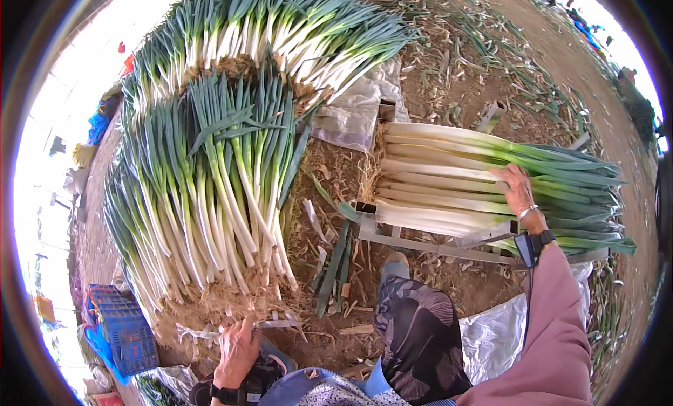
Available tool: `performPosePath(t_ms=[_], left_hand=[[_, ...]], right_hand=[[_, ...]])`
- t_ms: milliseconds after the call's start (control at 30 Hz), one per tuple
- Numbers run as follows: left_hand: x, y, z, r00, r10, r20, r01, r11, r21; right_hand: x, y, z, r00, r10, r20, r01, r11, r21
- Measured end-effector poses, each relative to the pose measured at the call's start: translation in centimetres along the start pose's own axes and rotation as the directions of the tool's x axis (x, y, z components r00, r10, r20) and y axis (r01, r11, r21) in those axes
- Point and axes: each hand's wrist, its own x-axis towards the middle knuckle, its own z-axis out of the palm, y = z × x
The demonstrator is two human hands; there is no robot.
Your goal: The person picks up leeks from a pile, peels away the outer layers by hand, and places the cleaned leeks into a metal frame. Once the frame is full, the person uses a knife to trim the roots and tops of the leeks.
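Note:
On a low metal rack (434,246) at the right lies a row of leeks (442,176), side by side, white ends and roots to the left, green leaves to the right. My right hand (517,187) rests on this row where white turns green, its fingers slightly bent and closed around nothing visible. At the lower left, my left hand (238,350) is at the root end of a big heap of leeks (210,189). Its fingers are loosely bent and a little apart, with nothing visible in them; the fingertips are partly hidden against the roots.
A second heap of leeks (280,35) lies behind, partly on a pale sheet (357,112). A blue crate (126,332) stands at the far left. Leaf scraps (333,276) litter the soil between heap and rack. A silvery sheet (494,332) lies beside my right knee.

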Motion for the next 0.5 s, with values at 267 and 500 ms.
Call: performPosePath(t_ms=[267, 500], left_hand=[[-0.5, 0.3, 1.1, 0.997, 0.034, 0.069, -0.027, 0.995, -0.094], [-0.6, 0.0, 0.0, 0.973, -0.004, 0.230, 0.011, 0.999, -0.032]], right_hand=[[2.0, -2.1, 1.9, 1.000, -0.014, -0.001, 0.013, 0.963, -0.268], [2.2, 2.6, 2.4, 0.978, 0.013, 0.209, 0.030, 0.979, -0.201]])
